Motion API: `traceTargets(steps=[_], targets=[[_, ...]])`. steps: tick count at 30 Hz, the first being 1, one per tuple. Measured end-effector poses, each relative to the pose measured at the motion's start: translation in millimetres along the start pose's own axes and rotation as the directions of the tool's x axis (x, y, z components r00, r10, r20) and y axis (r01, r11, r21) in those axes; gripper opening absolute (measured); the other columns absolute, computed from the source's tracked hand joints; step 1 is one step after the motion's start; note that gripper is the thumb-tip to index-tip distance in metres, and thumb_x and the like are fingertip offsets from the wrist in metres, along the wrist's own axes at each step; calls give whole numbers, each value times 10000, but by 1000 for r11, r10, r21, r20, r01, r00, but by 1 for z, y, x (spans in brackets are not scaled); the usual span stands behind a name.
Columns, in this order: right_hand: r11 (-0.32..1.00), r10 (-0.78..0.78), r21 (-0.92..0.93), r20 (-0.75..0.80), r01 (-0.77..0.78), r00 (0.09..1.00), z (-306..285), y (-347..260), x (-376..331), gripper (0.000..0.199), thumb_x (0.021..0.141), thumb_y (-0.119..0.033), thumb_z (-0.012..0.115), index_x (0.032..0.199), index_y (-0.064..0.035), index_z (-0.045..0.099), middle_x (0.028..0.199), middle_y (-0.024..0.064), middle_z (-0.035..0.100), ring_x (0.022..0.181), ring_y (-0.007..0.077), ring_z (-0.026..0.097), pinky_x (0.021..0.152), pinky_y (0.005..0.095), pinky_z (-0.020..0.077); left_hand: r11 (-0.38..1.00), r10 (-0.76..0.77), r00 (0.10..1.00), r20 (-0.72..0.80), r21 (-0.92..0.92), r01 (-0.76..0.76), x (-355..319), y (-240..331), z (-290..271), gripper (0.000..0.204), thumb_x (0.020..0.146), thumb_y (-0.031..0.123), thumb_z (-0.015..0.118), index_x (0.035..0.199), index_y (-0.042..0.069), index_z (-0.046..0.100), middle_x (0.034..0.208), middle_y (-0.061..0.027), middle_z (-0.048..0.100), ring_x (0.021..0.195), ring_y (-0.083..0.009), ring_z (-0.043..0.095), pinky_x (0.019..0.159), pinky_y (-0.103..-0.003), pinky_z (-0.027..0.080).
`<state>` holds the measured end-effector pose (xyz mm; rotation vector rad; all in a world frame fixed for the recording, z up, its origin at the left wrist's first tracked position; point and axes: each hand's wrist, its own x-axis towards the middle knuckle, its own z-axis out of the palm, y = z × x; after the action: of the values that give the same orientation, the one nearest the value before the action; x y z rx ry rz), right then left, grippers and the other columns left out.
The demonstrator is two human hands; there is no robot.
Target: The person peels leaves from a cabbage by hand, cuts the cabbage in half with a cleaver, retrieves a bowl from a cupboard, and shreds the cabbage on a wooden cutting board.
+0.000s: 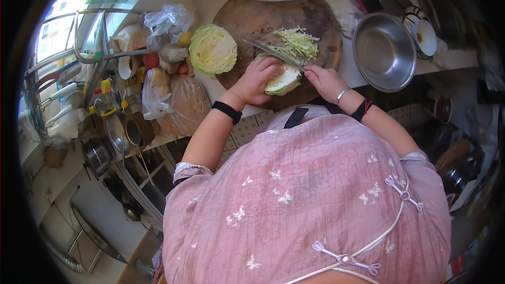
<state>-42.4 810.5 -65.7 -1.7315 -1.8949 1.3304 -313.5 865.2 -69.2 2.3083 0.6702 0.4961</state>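
The right hand (326, 83) holds the knife (273, 51) in a closed grip; the left hand (257, 81) grasps the cabbage piece (284, 82) on the board (250, 17), near the shreds (300, 42). Thin, even cuts call for curling the left hand clear, with firm pressure and straight strokes.

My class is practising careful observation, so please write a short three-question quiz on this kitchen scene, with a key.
1. Which hand holds the knife?
2. True or false: the left hand rests on the cut cabbage piece.
3. Where does the large metal bowl stand?
A) left of the round wooden chopping board
B) right of the board
C) on the board

Key: 1. The right hand. 2. True. 3. B.
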Motion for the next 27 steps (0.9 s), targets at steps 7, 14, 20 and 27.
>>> traceTargets(steps=[7,14,20,27], targets=[[991,15,134,-16,-13,1000,-21,4,-20,353,1028,-343,536,1189,-57,669,985,238,700,942,413,682,811,436,539,999,26,998,-60,-18,-27,-2,1,2,561,633,157,750,1156,73,565,1264,-172,567,1173,-414,531,1009,-486,437],[999,-51,-4,69,52,996,-44,-12,-35,367,1035,-378,509,1145,-65,667,960,235,698,918,434,666,795,461,531,1000,23,998,-57,11,-23,-4,0,3,528,638,177,758,1129,70,594,1228,-169,575,1151,-407,540,984,-496,446],[1000,-11,-27,51,13,999,-10,-2,-3,356,1039,-381,496,1114,-69,648,934,235,690,907,446,657,772,484,520,1000,4,1000,-29,26,-3,-4,1,1,530,643,173,763,1134,71,589,1251,-176,571,1156,-411,541,988,-492,444],[981,-10,193,17,6,1000,-18,7,-8,362,1035,-368,517,1141,-56,665,924,218,700,905,426,671,791,449,528,1000,29,997,-70,-2,-30,-4,0,5,527,645,164,767,1129,69,582,1255,-171,571,1157,-408,546,1001,-487,441]])
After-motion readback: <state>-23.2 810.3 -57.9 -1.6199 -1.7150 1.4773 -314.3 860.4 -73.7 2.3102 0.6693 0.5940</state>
